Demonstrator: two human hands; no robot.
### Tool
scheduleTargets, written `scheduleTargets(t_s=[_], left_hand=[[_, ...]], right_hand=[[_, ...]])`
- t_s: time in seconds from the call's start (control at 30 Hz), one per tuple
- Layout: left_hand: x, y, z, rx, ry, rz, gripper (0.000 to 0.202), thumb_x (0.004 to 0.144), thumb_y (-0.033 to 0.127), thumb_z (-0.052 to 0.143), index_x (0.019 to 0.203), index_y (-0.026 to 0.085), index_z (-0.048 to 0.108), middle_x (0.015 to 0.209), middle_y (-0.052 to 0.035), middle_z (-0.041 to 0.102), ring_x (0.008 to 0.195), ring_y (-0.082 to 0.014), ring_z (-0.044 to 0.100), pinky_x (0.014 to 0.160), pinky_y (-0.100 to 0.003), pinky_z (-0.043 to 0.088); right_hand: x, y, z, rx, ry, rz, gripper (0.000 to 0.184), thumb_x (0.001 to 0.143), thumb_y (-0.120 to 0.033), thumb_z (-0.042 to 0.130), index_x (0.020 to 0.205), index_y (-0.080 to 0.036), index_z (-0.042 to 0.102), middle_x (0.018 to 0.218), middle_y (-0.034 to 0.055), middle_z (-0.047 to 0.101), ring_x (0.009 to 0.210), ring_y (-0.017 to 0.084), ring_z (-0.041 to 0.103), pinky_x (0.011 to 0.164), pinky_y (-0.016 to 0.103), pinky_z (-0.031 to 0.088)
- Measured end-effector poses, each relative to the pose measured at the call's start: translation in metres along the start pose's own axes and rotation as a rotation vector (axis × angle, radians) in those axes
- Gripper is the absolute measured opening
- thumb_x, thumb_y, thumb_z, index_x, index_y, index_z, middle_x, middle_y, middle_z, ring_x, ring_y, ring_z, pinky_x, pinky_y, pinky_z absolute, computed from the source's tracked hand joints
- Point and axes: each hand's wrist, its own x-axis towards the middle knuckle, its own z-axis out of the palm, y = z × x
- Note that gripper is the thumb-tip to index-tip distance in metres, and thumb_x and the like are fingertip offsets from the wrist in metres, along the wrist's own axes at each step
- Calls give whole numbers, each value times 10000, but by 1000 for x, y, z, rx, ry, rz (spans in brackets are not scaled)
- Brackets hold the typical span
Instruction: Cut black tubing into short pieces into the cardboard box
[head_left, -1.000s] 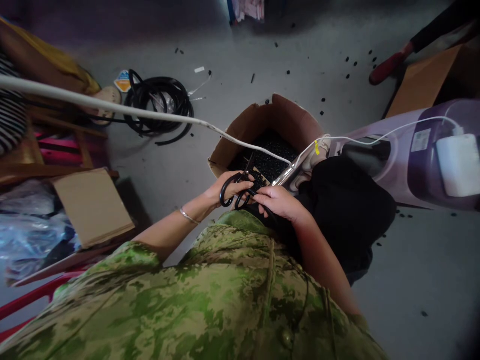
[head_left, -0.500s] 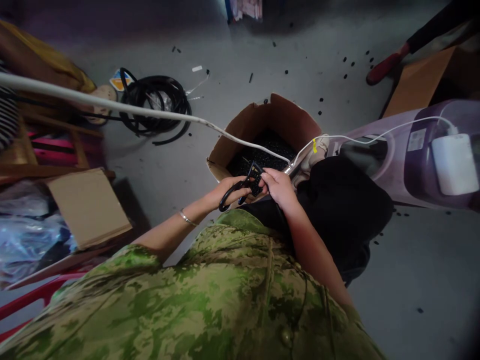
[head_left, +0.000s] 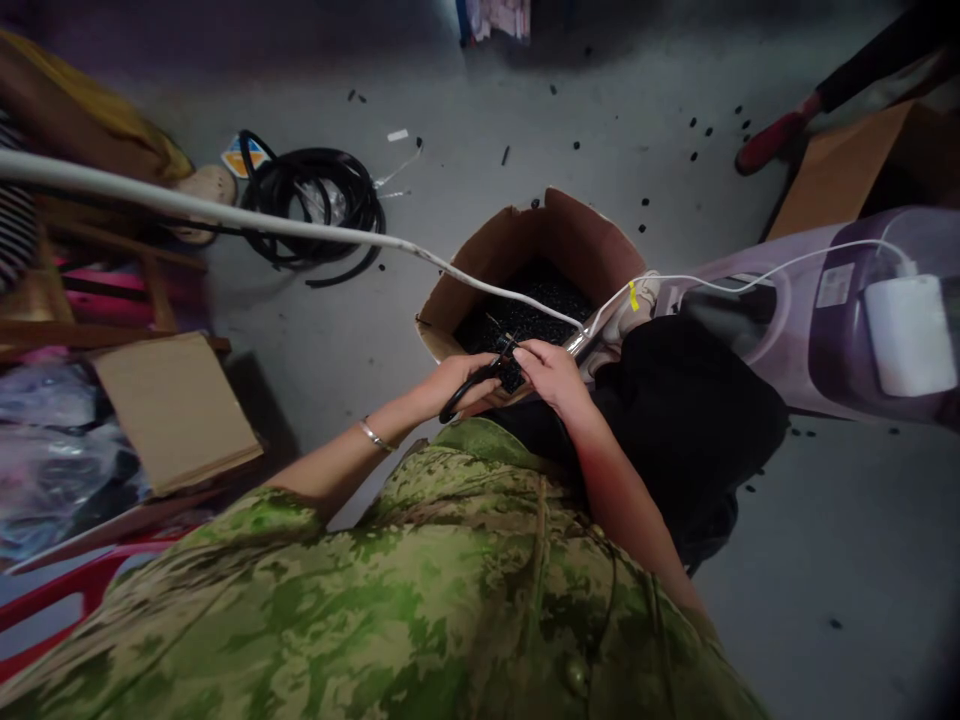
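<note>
My left hand (head_left: 450, 383) is closed around the black-handled scissors (head_left: 472, 384), whose handles are squeezed together. Their blades point up and right, towards the fingertips of my right hand (head_left: 553, 375). That hand pinches what looks like a thin black rubber strip, mostly hidden under the fingers and dark against my black trousers. Both hands are over the near edge of an open cardboard box (head_left: 600, 235). Inside the box lies a heap of small black pieces (head_left: 551, 300).
A white cable (head_left: 315, 228) crosses above the floor to the box. Coiled black tubing (head_left: 367, 205) lies at left, near a person's shoe (head_left: 210, 190). To the right are a purple-white plastic stool (head_left: 795, 290), a white power adapter (head_left: 909, 335) and another cardboard box (head_left: 840, 165).
The scissor handles have come together and the blades have closed from their wider spread. My right hand's fingers have shifted slightly left, towards the blades.
</note>
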Motion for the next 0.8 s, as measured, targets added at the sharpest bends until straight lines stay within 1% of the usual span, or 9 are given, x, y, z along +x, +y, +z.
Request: scheduleTargets(t_s=[0.1,0.23,0.37,0.53,0.63,0.73,0.8], left_hand=[[-1,0,0,5,11,-10,417,890,356,557,1242,171,681,1014,-40,750,885,-202,675,806,-276,518],[-1,0,-3,58,16,-27,399,878,349,552,1207,168,688,941,-36,743,817,-192,662,772,-273,507],[-1,-1,-5,98,9,-26,376,870,351,558,1172,172,690,900,-35,734,779,-186,648,747,-271,493],[-1,-2,-4,104,13,-23,342,874,345,559,1125,159,696,855,-31,715,743,-173,625,713,-258,468],[-1,-3,-3,111,21,-45,334,868,341,568,1110,151,699,820,-25,698,707,-163,606,689,-253,452],[-2,-5,-3,103,24,-59,335,862,341,576,1109,151,700,817,-26,698,697,-163,603,682,-253,448],[-2,-6,-3,91,21,-55,348,857,334,570,1129,158,698,847,-35,715,719,-172,622,698,-260,459]], right_hand=[[0,1,0,33,25,31,290,917,-395,541,962,-183,734,765,10,656,739,159,576,651,244,425],[0,1,0,60,3,93,291,919,-400,543,988,-188,729,688,-11,609,655,141,549,604,231,408],[0,-1,0,88,-22,115,280,929,-381,526,998,-191,719,641,-27,567,609,129,533,580,222,395],[-2,-5,0,124,-44,129,275,929,-367,511,980,-185,711,604,-41,516,572,121,491,560,219,371],[-3,-7,0,131,-74,126,268,925,-353,503,964,-183,706,594,-49,486,558,118,464,560,223,351],[-4,-8,0,107,-99,116,259,931,-346,489,924,-186,692,584,-51,479,556,120,453,562,228,330],[-3,-8,0,62,-114,109,256,937,-346,481,869,-191,674,585,-46,489,568,124,461,568,231,324]])
